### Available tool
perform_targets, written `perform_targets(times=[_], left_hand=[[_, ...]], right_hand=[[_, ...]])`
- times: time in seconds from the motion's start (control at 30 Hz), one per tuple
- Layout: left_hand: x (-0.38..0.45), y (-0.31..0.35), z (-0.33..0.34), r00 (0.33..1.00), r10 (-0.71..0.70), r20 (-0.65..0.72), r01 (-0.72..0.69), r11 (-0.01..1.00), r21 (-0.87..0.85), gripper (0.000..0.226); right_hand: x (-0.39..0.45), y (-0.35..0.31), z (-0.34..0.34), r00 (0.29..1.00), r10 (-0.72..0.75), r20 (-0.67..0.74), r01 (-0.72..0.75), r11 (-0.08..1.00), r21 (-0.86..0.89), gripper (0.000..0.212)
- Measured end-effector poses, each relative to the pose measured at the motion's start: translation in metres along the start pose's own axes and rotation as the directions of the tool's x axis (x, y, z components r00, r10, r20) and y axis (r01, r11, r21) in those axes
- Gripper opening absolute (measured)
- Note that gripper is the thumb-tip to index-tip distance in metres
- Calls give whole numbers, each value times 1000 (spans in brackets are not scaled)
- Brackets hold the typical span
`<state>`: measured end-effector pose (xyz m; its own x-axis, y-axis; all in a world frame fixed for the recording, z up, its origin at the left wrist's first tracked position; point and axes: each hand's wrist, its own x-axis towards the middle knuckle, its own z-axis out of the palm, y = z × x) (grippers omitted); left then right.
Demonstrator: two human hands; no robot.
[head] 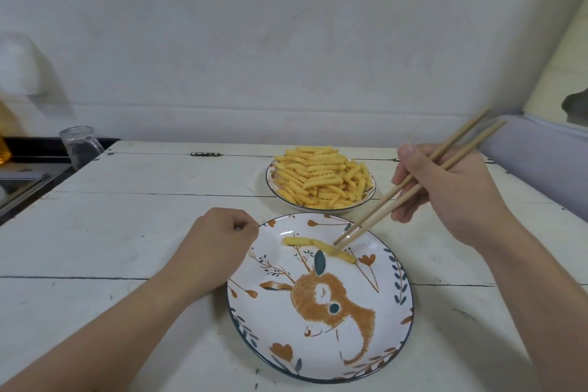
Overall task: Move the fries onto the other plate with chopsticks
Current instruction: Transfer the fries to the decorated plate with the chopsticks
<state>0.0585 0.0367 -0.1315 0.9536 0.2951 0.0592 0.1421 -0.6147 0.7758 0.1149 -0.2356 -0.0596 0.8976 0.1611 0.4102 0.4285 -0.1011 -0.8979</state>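
Note:
A pile of crinkle-cut fries (321, 177) fills the far plate (369, 197). Nearer to me lies a large plate painted with a deer (391, 312). Two fries lie on its far part: one (297, 241) to the left, one (340, 252) to the right. My right hand (445, 188) grips a pair of wooden chopsticks (410, 188); their tips touch the right fry. My left hand (219, 245) rests on the table with curled fingers, against the deer plate's left rim; it holds nothing.
The plates stand on a white wooden table (127, 232). A clear glass jar (81, 146) stands at the table's far left corner beside a dark tray (28, 165). A white padded wall runs behind. A grey ledge (541, 162) borders the right side.

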Motion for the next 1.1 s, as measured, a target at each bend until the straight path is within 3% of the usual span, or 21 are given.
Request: perform_targets(times=[0.43, 0.7, 0.97, 1.1], left_hand=[[0, -1, 0, 1000, 19, 3, -19, 1000, 8, 28], [1, -2, 0, 1000, 26, 7, -26, 1000, 4, 31], [1, -3, 0, 1000, 26, 8, -27, 1000, 9, 30], [1, -2, 0, 1000, 22, 0, -22, 1000, 22, 30]], right_hand=[[4, 4, -9, 1000, 13, 26, -12, 1000, -28, 43], [7, 16, 6, 979, -20, -205, 50, 989, 141, 41], [3, 29, 32, 992, 21, -126, -2, 989, 150, 41], [4, 23, 25, 982, 9, -186, 21, 987, 159, 44]])
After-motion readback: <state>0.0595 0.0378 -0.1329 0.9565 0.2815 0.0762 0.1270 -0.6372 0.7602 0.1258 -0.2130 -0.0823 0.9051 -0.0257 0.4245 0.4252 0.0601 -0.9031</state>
